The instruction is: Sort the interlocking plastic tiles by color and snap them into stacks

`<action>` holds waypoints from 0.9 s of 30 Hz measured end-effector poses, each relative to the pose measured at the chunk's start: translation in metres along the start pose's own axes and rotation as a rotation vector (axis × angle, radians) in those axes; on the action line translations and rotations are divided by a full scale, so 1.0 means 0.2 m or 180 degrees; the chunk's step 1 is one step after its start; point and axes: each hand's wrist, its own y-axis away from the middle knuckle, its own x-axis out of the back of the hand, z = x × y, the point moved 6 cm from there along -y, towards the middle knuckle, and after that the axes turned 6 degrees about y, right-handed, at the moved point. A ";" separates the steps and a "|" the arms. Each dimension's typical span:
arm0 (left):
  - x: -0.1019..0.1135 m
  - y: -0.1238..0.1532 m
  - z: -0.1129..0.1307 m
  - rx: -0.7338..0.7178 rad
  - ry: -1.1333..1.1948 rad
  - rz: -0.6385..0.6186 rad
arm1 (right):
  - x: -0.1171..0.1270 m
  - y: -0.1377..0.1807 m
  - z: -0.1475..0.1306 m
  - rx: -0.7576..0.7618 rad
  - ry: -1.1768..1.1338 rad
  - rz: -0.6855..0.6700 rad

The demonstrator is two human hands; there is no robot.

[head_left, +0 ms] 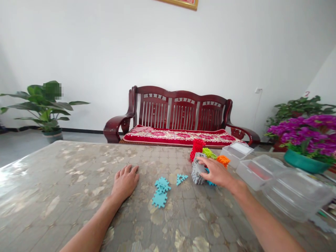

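My left hand (126, 180) lies flat on the table, palm down, with nothing in it. To its right are several loose light-blue interlocking tiles: overlapping toothed squares (159, 198) and, apart from them, a triangular tile (181, 179). My right hand (216, 171) is on a grey block (197, 172) built from interlocking tiles, its fingers bent over the top and side. Close around that hand stand a red build (197, 147), a lime-green piece (209, 153), an orange piece (223, 161) and a blue piece (211, 182), which the hand partly hides.
Clear plastic boxes (256, 172) and a larger clear container (298, 192) stand on the table's right side. Behind them is a teal pot (306, 161) of purple flowers. A dark red wooden bench (183, 112) stands beyond the patterned table (86, 175). A leafy plant (44, 108) is far left.
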 end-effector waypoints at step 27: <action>-0.01 0.00 0.01 -0.0048 -0.0132 -0.0067 | -0.37 0.11 -0.49 -0.0013 0.0676 -0.0517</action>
